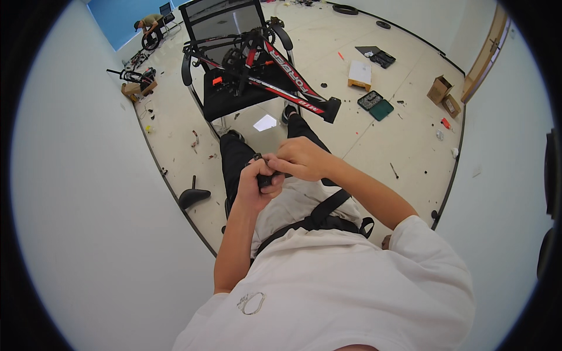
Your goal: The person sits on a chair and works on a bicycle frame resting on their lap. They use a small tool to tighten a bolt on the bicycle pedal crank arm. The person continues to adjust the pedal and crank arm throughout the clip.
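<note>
My left hand (255, 184) is closed around a small black part (264, 178), held upright in front of my lap. My right hand (301, 158) is curled, its thumb and fingertips at the top of that part; whether they grip it or something smaller is hidden. Beyond both hands, a red and black bicycle frame (290, 79) lies across a black chair (219, 104) with metal legs. My feet are at the chair's front.
A person (151, 23) bends over a wheel at the far left. Open tool cases (380, 111), cardboard boxes (439, 89), a white-and-yellow box (359, 73), tyres (345, 9), a saddle (193, 198) and small parts lie about the floor (380, 146). Walls close in on both sides.
</note>
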`<state>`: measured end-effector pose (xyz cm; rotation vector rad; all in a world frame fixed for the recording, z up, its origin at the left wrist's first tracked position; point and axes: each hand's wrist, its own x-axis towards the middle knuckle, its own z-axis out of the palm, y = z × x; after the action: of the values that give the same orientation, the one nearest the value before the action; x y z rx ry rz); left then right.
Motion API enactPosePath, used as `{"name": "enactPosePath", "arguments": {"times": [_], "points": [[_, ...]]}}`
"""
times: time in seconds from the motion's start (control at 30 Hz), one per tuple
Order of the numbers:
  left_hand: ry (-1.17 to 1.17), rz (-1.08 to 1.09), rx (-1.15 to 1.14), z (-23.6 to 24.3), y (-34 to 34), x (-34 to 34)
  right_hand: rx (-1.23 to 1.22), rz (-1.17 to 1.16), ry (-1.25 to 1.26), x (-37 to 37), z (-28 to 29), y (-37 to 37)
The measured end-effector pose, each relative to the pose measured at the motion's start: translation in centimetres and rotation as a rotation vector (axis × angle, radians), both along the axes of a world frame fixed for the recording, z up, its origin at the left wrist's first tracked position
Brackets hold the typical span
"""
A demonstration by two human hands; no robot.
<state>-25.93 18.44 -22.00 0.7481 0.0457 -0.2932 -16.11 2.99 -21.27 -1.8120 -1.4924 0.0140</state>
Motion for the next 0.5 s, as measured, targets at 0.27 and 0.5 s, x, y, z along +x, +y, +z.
{"name": "enactPosePath", "arguments": {"times": [0.27, 0.5], "points": [[0.026, 0.009, -0.094, 0.0, 0.1, 0.2, 0.025, -0.024, 0.040, -1.0, -0.6, -0.7], [-0.113, 0.042, 0.081, 0.3, 0.3, 0.5, 0.155, -0.167, -0.134, -0.3, -0.7, -1.2]]}}
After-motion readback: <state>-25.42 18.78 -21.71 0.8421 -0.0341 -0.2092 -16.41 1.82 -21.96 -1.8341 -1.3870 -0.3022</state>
